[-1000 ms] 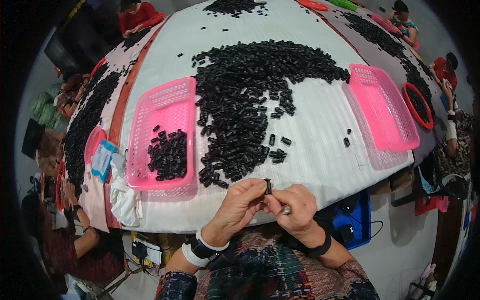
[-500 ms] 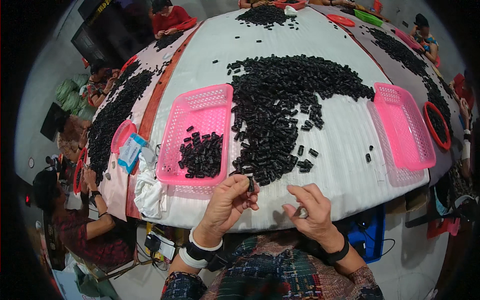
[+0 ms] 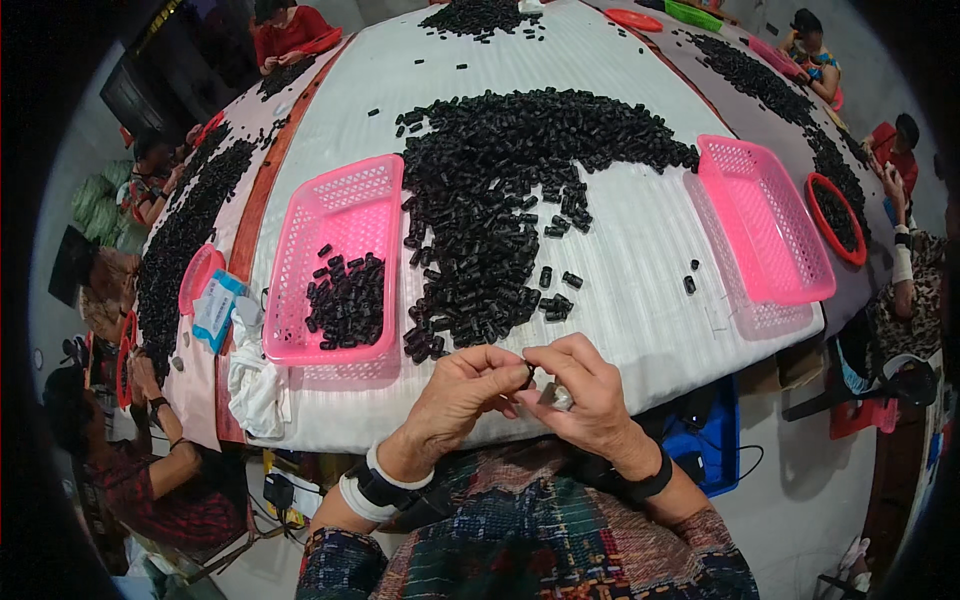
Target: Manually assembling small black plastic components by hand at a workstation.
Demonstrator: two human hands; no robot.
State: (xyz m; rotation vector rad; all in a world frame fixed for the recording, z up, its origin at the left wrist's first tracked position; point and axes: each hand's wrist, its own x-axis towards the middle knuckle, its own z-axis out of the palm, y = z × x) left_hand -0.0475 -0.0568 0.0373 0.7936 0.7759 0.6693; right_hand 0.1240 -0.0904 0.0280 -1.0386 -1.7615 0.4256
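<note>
Over the table's near edge, my two hands have come together at the fingertips. My left hand (image 3: 455,397) pinches a small black cylindrical piece (image 3: 529,373) between thumb and fingers. Touching it from the other side is my right hand (image 3: 592,398), its fingers curled round a small whitish thing (image 3: 561,397) whose kind I cannot make out. Just beyond my hands lies a large heap of similar black pieces (image 3: 480,240). A pink openwork basket (image 3: 352,225) to the left holds a smaller lot of them. Another pink basket (image 3: 757,235) stands tilted-looking at the right, with no pieces visible inside.
A white cloth (image 3: 258,385) and a blue-and-white packet (image 3: 217,308) lie left of the near basket. Several people sit around the table at their own black heaps. A red round tray (image 3: 835,220) with pieces is at right. A blue crate (image 3: 715,455) stands below the edge.
My right hand has moved left to meet my left hand at the black piece. The whole view has shifted, so the table things appear farther left.
</note>
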